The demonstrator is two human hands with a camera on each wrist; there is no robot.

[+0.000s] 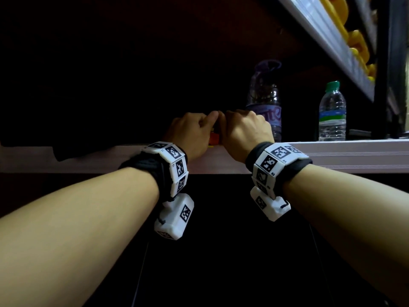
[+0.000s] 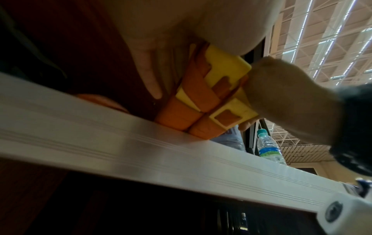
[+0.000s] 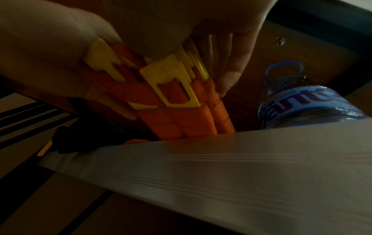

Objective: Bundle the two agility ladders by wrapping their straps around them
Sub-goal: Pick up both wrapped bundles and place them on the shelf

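So both my hands are up at the front edge of the shelf [image 1: 345,149], knuckles nearly touching in the middle of the head view. My left hand [image 1: 190,131] is curled round the left side of the ladders [image 2: 211,95], and my right hand [image 1: 245,131] is curled round the right side, so I'm gripping the stack between the two. From the head view you barely see it, just a bit of orange and yellow poking out between my wrists.

The wrist views show it way better: yellow plastic rungs [image 3: 171,79] stacked flat against each other, with orange straps [image 3: 177,122] crossing over them and hanging down to the shelf edge. In the left wrist view one strap [image 2: 197,89] runs diagonally over a yellow rung. In the right wrist view my fingers [image 3: 229,76] lie along the far side of the stack, fingertips pointing down. Can't tell how far round the strap goes, the back is hidden.

Right of my hands in the head view there's a bottle with a purple label [image 1: 265,100], and further right a clear bottle with a green cap [image 1: 332,111], both standing on the shelf. Upper right corner has some yellow stuff [image 1: 354,41] on a higher shelf.
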